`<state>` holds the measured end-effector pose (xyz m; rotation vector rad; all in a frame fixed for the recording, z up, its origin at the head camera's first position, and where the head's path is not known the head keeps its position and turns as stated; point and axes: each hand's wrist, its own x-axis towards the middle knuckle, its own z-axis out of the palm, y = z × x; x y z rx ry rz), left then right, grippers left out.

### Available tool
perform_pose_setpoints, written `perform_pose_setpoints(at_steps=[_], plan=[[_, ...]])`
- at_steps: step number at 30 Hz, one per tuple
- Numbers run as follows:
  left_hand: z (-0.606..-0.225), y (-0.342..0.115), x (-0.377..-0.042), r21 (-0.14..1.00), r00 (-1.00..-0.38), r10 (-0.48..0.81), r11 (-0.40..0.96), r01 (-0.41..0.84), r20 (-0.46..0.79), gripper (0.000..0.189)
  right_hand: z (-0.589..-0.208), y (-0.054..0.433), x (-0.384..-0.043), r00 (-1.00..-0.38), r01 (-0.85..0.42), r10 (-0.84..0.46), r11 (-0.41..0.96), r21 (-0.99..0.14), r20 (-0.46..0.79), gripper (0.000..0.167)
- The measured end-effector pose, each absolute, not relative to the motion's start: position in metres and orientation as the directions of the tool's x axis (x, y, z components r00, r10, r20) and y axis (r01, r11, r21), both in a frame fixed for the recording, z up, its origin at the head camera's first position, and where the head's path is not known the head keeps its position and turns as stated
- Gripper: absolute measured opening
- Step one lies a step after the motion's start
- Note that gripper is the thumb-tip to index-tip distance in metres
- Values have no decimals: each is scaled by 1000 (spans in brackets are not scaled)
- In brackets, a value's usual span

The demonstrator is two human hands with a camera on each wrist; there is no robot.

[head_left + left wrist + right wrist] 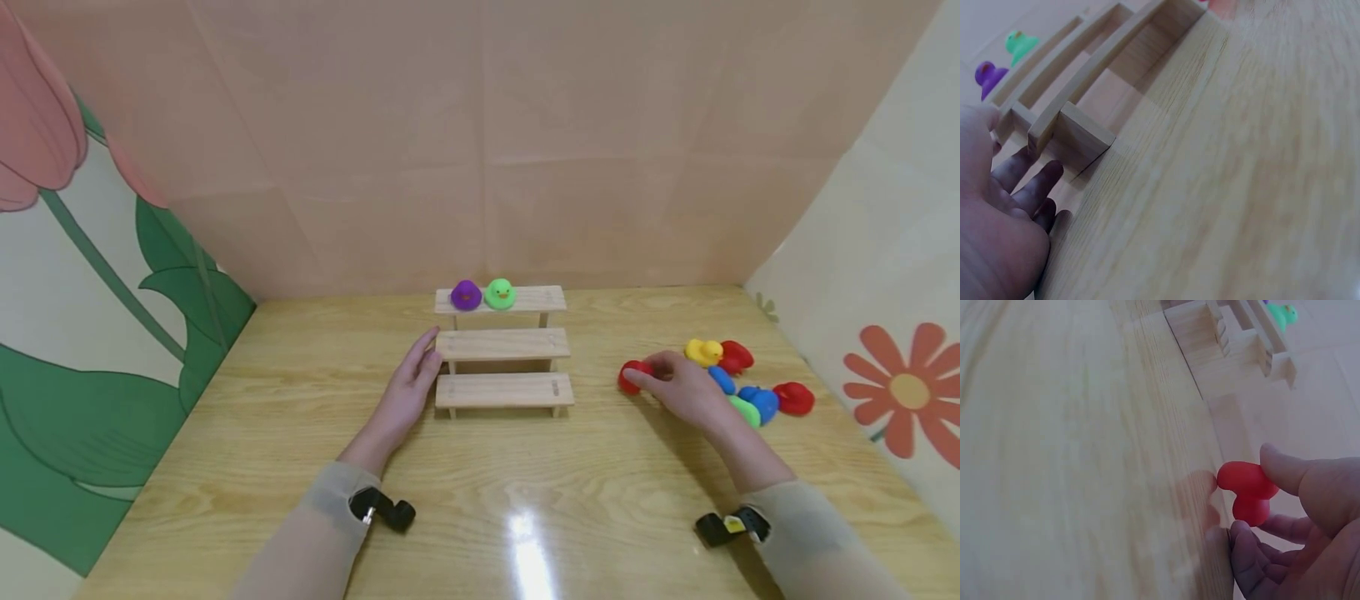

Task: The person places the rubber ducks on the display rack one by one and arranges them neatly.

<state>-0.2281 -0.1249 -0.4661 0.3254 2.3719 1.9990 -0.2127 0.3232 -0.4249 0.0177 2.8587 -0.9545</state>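
Observation:
My right hand [688, 393] pinches a red rubber duck [628, 378] between thumb and fingers, low over the table to the right of a three-tier wooden stand [504, 390]. In the right wrist view the red duck [1246, 480] is tipped, its rounded head and body showing. My left hand [411, 385] rests at the left end of the stand, fingers fairly straight and fingertips right at the tier ends. A purple duck [466, 295] and a light green duck [500, 293] sit side by side on the top tier, toward its left.
Right of my right hand lies a loose group of ducks: a yellow duck [702, 352], a red duck [795, 398], a blue duck [763, 403], a green one [746, 410] and others. A pink backdrop [480, 167] stands behind the wooden table [480, 492], with patterned panels at both sides.

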Motion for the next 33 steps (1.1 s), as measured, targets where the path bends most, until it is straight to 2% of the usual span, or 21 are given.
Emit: perform_pose_setpoints(at_steps=[7, 18, 27, 33], plan=[[-467, -125, -229, 979, -979, 171, 150, 139, 113, 65, -428, 324, -214, -993, 47, -33, 754, -655, -110, 74], [-468, -124, -229, 979, -981, 167, 163, 125, 97, 68, -427, 320, -215, -990, 79, -53, 555, -828, -129, 66], [-467, -124, -228, 976, -981, 165, 177, 126, 97, 66, -428, 319, -215, -996, 23, -59, 534, -845, -64, 62], [-467, -125, -228, 976, -981, 164, 176, 131, 103, 67, -427, 318, -214, -998, 17, -40, 588, -809, -50, 76]])
